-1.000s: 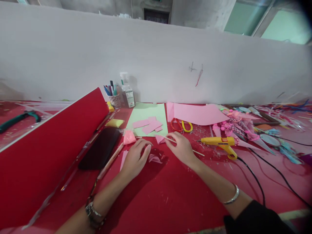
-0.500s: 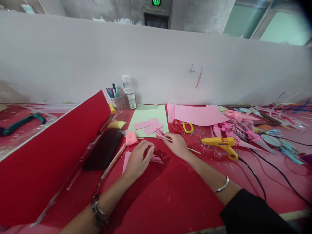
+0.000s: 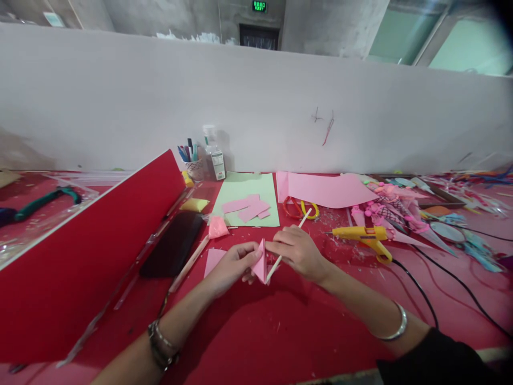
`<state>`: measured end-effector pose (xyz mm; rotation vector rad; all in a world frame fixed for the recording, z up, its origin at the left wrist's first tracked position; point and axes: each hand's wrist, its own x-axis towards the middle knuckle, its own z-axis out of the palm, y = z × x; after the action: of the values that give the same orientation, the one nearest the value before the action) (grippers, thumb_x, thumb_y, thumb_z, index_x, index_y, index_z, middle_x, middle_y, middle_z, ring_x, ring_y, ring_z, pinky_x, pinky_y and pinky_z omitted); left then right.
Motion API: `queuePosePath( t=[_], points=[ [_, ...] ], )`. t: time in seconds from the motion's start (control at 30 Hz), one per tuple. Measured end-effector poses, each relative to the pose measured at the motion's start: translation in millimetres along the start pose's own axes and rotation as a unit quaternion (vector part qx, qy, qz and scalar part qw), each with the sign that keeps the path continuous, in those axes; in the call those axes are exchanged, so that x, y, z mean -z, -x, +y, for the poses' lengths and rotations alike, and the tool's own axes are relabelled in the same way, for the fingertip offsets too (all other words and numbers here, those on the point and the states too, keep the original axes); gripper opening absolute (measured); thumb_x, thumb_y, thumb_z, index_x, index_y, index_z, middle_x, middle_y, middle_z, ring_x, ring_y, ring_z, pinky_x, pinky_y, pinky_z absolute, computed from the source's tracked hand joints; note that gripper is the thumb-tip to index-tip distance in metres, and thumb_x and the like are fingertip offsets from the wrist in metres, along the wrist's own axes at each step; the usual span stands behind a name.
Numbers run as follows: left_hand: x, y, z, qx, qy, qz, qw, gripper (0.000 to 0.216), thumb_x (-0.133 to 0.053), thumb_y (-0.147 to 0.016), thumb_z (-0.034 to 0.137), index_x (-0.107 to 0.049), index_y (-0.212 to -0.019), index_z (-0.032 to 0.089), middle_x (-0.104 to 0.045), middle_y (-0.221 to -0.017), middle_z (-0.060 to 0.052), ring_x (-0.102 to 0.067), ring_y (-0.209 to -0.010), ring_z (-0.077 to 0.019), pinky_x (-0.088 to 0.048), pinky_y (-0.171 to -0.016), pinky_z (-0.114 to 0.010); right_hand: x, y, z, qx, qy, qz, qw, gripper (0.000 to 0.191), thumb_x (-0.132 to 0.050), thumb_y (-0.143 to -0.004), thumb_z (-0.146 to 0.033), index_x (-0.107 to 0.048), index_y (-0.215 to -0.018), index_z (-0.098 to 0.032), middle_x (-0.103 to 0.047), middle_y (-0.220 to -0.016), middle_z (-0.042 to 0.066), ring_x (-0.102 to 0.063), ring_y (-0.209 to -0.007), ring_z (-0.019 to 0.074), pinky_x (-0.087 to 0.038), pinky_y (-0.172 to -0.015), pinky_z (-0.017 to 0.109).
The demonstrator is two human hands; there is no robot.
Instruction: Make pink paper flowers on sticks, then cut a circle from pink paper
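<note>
Between the fingers of my left hand (image 3: 236, 263) is a folded piece of pink paper (image 3: 260, 263), pinched at its left side and standing with its point downward. My right hand (image 3: 298, 250) grips a thin pale stick (image 3: 276, 266), which slants from the paper's lower tip up past my knuckles. The right fingertips touch the paper's right edge. Under my left hand lies a flat pink paper piece (image 3: 214, 260). Beyond both hands, several cut pink paper pieces (image 3: 250, 207) rest on a pale green sheet (image 3: 240, 183).
To the right lie a yellow glue gun (image 3: 360, 233) with a black cord, red-and-yellow-handled scissors (image 3: 310, 210) and pink paper cones (image 3: 425, 230). On the left are a black phone-like slab (image 3: 172, 244), a pink bag (image 3: 217, 227) and a slanted red board (image 3: 92, 256). A pen cup (image 3: 195, 170) stands behind.
My right hand has come toward me with the paper and stick. My left hand has moved right and now pinches the paper, and the stick has swung to a steep slant.
</note>
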<state>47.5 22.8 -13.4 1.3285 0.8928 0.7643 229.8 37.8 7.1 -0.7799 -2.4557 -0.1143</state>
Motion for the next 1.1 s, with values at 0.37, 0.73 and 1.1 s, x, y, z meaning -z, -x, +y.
queuePosePath(
  t=[0.37, 0.73, 1.1],
  points=[
    [4, -6, 2, -0.027, 0.041, 0.128, 0.991, 0.024, -0.054, -0.074, 0.039, -0.048, -0.075, 0.016, -0.046, -0.064, 0.004, -0.043, -0.051, -0.0058, -0.038, -0.05, -0.018, 0, 15, -3, -0.066, 0.099, -0.058, 0.991, 0.052, -0.032, -0.085, -0.047, -0.044, -0.118, -0.008, -0.056, -0.094, 0.011, -0.047, -0.082, 0.0215, -0.038, -0.068, 0.032],
    [1, -5, 1, -0.035, -0.093, 0.095, 0.991, 0.018, -0.053, -0.076, 0.032, -0.05, -0.069, 0.015, -0.051, -0.056, 0.005, -0.047, -0.054, -0.0087, -0.036, -0.055, -0.021, -1, 29, 0, -0.074, 0.103, -0.026, 0.992, 0.043, -0.031, -0.089, -0.037, -0.043, -0.118, -0.008, -0.058, -0.088, 0.011, -0.049, -0.077, 0.0197, -0.04, -0.064, 0.03],
    [-4, 0, -2, -0.019, 0.029, 0.026, 0.999, 0.012, -0.05, -0.079, 0.028, -0.05, -0.074, 0.017, -0.055, -0.065, 0.003, -0.053, -0.061, -0.0098, -0.043, -0.063, -0.024, -10, 29, -1, 0.008, 0.162, -0.056, 0.985, 0.035, -0.031, -0.09, -0.032, -0.051, -0.109, -0.01, -0.056, -0.079, 0.007, -0.046, -0.071, 0.018, -0.033, -0.06, 0.03]
  ],
)
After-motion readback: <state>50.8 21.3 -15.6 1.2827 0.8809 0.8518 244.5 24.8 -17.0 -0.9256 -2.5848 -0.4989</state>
